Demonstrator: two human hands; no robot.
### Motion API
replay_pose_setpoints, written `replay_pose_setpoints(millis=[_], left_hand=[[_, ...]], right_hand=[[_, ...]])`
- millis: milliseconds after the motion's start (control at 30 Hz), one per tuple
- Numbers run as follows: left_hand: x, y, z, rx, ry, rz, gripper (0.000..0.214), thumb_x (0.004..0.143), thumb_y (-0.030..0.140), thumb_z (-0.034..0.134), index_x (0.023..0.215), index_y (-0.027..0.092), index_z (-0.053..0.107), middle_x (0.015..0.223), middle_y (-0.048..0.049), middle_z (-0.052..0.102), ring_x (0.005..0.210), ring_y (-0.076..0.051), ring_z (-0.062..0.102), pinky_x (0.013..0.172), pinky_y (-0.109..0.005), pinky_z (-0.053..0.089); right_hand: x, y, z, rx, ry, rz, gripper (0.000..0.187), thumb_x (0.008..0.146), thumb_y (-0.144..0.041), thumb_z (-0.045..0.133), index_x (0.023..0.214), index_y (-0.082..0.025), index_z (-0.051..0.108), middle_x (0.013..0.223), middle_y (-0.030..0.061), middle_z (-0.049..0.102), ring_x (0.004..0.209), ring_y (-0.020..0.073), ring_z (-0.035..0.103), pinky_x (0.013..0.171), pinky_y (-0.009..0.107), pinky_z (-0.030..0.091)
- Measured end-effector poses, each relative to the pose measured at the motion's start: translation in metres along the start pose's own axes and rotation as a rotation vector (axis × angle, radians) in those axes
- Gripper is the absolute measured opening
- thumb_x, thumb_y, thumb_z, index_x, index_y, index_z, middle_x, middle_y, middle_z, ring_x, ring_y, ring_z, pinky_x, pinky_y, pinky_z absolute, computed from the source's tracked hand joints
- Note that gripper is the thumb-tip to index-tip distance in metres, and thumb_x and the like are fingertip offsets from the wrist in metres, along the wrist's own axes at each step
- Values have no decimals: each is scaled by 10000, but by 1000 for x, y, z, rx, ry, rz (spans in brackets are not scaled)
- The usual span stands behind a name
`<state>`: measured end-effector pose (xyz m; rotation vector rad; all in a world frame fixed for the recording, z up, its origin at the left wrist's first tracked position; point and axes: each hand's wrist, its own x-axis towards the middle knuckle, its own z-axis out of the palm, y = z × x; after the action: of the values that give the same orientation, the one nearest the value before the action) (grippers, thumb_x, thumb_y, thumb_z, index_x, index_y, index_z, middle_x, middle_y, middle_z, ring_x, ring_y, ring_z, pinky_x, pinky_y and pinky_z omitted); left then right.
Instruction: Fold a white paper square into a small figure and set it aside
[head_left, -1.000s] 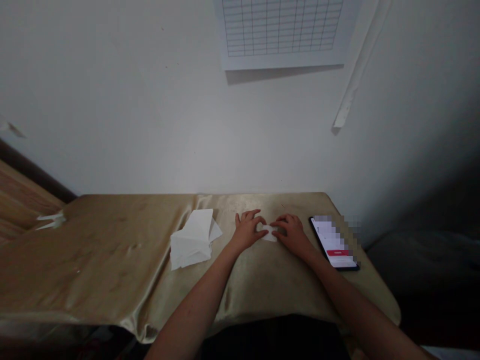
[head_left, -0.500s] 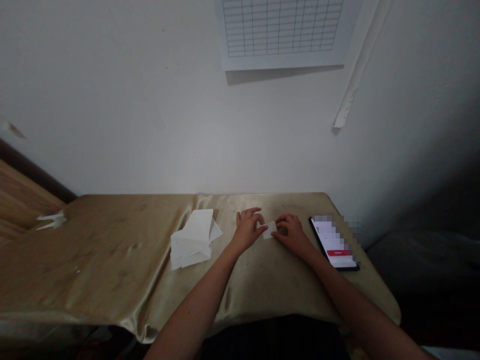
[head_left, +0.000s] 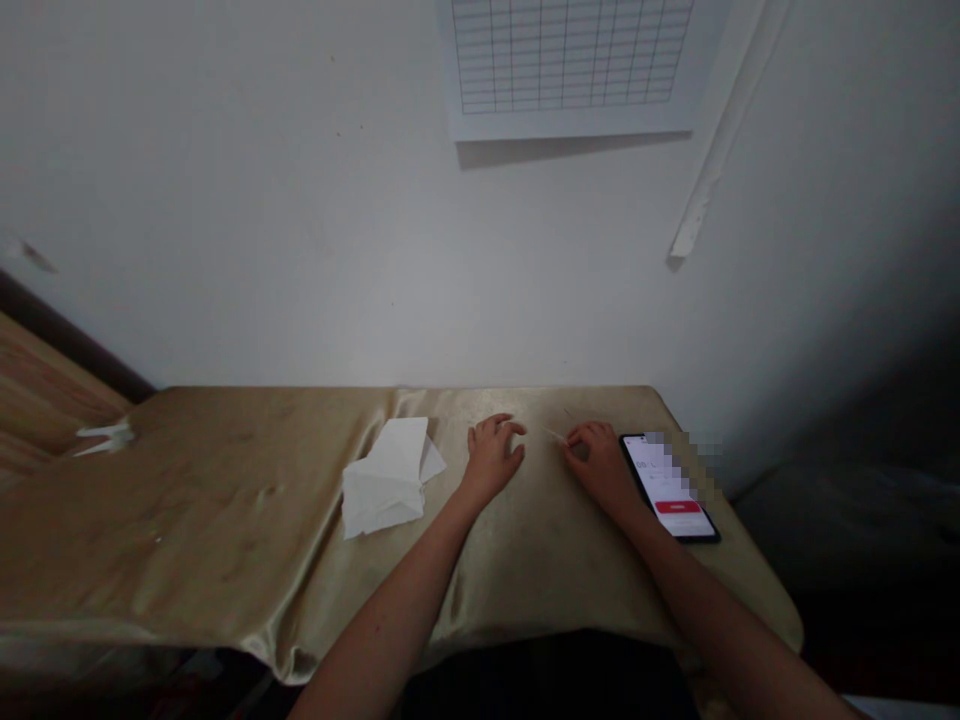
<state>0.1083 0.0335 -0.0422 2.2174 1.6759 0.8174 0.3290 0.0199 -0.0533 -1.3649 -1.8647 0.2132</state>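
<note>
My right hand (head_left: 596, 458) pinches a small piece of white paper (head_left: 553, 434), which is seen nearly edge-on as a thin pale line. Just above the table, my left hand (head_left: 495, 460) is open, its thumb and fingers apart and nothing between them. A gap separates the paper from my left fingertips. To the left of that hand lies a loose pile of white paper sheets (head_left: 386, 480), overlapping at different angles.
A phone (head_left: 675, 507) with a lit screen lies right of my right hand. Gold satin cloth (head_left: 225, 500) covers the table, with folds at its front edge. A printed grid sheet (head_left: 570, 60) hangs on the wall (head_left: 300, 250) behind.
My left hand has let go of the small paper. My right hand has moved slightly right with it, and the paper has turned from face-on to nearly edge-on.
</note>
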Motion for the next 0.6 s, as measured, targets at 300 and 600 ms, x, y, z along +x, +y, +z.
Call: replay_pose_setpoints(millis=[300, 600], left_hand=[[-2, 0, 2, 33, 3, 21, 214, 869, 293, 665, 1066, 328, 742, 1391, -39, 550, 1299, -282, 465, 1167, -578, 252], [-6, 8, -4, 75, -28, 43, 157, 871, 352, 680, 988, 339, 783, 1424, -39, 542, 1338, -309, 426, 1176, -638, 198]], right_hand=[[-3, 1, 7, -9, -149, -95, 40, 825, -237, 688, 797, -229, 660, 1072, 64, 715, 1123, 264, 570, 1027, 459, 394], [-3, -2, 6, 38, -269, -111, 119, 880, -361, 681, 916, -254, 718, 1182, 54, 717, 1255, 275, 545, 1134, 542, 292]])
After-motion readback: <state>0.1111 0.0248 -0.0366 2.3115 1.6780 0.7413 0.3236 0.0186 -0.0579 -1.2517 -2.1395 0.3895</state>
